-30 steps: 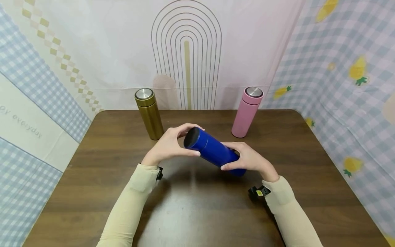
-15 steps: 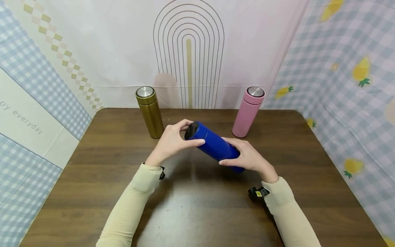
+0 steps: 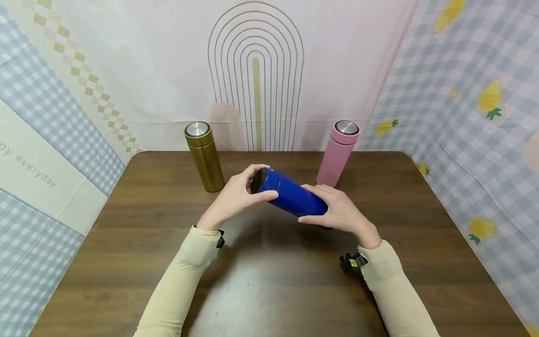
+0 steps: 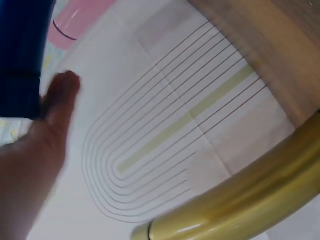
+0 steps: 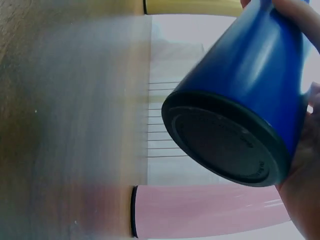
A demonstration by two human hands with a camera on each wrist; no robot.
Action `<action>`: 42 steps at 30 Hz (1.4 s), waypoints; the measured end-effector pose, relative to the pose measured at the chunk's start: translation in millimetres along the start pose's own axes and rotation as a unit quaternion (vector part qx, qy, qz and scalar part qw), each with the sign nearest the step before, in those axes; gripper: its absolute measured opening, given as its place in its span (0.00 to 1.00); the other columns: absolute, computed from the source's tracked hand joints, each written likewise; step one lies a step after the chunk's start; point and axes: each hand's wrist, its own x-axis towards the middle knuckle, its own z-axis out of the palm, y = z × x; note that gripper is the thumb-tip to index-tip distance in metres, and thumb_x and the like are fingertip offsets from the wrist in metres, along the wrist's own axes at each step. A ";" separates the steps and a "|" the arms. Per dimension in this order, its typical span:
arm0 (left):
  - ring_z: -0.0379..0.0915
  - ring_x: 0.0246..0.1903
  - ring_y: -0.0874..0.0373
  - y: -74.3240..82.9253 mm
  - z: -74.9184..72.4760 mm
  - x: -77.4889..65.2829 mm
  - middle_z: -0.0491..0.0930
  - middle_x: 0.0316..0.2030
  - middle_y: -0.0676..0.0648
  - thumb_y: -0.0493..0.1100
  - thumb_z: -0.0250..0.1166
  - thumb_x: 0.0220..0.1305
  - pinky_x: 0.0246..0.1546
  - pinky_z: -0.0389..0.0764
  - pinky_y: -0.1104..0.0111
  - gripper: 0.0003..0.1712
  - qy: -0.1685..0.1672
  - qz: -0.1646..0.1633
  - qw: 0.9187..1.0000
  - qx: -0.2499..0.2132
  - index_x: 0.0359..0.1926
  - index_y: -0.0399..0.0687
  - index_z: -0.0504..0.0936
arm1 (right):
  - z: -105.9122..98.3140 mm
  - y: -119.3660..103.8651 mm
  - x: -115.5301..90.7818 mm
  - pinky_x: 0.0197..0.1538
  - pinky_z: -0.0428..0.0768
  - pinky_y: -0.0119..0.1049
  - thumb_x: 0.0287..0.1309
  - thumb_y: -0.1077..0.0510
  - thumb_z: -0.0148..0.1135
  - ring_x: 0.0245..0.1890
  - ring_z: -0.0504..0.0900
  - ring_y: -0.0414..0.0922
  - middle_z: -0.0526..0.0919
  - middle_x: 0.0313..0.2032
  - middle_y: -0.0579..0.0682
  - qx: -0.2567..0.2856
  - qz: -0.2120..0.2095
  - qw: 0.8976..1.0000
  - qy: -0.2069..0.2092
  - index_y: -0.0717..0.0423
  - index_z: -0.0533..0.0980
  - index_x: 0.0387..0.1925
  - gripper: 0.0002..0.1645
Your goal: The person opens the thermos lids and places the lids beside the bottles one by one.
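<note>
A blue vacuum flask is held tilted above the table, its lid end up to the left and its base down to the right. My left hand holds the lid end, thumb on the near side and fingers over the far side. Around the lower body, my right hand grips with thumb and fingers apart. The right wrist view shows the flask's dark round base, off the table. In the left wrist view, part of the flask appears beside my left hand.
A gold flask stands upright at the back left of the wooden table. At the back right stands a pink flask, just beyond my right hand. A patterned cloth hangs behind the table's far edge.
The blue flask has risen slightly with both hands, and its lid end has tipped a little. My left thumb has moved up along with it. The gold and pink flasks stay put.
</note>
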 end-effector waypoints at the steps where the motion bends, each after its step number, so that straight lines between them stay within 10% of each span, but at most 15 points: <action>1: 0.74 0.59 0.56 -1.6 -1.8 -0.9 0.76 0.62 0.51 0.61 0.73 0.59 0.57 0.78 0.57 0.41 -0.022 0.024 0.999 -0.022 0.69 0.56 0.70 | 0.4 0.2 -0.6 0.50 0.80 0.54 0.48 0.33 0.76 0.50 0.78 0.48 0.81 0.55 0.48 0.010 -0.002 1.000 -0.008 0.42 0.73 0.67 0.46; 8: 0.58 0.72 0.52 -7.7 -14.9 -4.8 0.62 0.74 0.50 0.29 0.73 0.58 0.69 0.66 0.60 0.49 -0.138 0.146 0.966 -0.160 0.77 0.53 0.61 | 0.7 1.8 -6.6 0.54 0.79 0.56 0.50 0.41 0.77 0.55 0.78 0.52 0.78 0.62 0.53 0.088 0.014 0.995 -0.055 0.49 0.70 0.70 0.47; 14: 0.68 0.67 0.53 -7.9 -16.6 -5.9 0.69 0.70 0.48 0.31 0.76 0.54 0.66 0.70 0.60 0.46 -0.104 0.171 0.972 -0.123 0.73 0.49 0.68 | -2.5 3.2 -6.1 0.56 0.78 0.57 0.50 0.44 0.78 0.57 0.77 0.53 0.77 0.63 0.53 0.109 0.017 0.992 -0.069 0.52 0.70 0.70 0.48; 31: 0.81 0.50 0.62 1.2 -5.8 -5.1 0.82 0.53 0.55 0.57 0.82 0.47 0.53 0.81 0.66 0.39 0.041 0.101 0.994 0.017 0.60 0.55 0.80 | -0.8 1.3 -5.1 0.51 0.80 0.58 0.50 0.39 0.77 0.52 0.78 0.53 0.79 0.57 0.53 0.063 0.044 0.996 -0.043 0.48 0.70 0.69 0.47; 42: 0.78 0.34 0.59 9.6 -0.4 -1.5 0.82 0.32 0.52 0.72 0.73 0.49 0.34 0.80 0.62 0.33 0.096 -0.024 0.990 0.105 0.42 0.53 0.78 | -0.5 3.0 -2.7 0.52 0.80 0.57 0.47 0.32 0.76 0.52 0.78 0.51 0.80 0.55 0.51 0.006 0.023 1.000 0.004 0.41 0.73 0.66 0.46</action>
